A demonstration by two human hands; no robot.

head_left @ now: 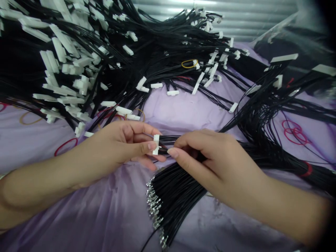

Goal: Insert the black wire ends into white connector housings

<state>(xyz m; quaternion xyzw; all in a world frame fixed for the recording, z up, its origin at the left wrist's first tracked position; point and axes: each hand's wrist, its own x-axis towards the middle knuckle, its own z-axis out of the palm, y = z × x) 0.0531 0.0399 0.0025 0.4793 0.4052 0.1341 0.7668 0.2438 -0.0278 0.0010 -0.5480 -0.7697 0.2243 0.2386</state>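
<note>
Near the middle of the view, my left hand [131, 141] pinches a white connector housing [156, 144] between thumb and fingers. Several black wires [168, 139] run out of the housing's right side. My right hand [207, 150] is closed, thumb and index finger pinched at a wire close to the housing. Exactly where that wire ends is too small to make out. Below my right hand, a thick bundle of loose black wires [181, 196] fans toward the lower left, with bare silver terminals [154, 203] at its tips.
A large heap of black cables with white connectors [76, 66] covers the back left. More connector-ended cables [265, 94] lie at right. Red rubber bands [295, 133] rest on the purple cloth [178, 112]. A corrugated metal surface [231, 17] stands behind, beside a clear plastic bag [286, 31].
</note>
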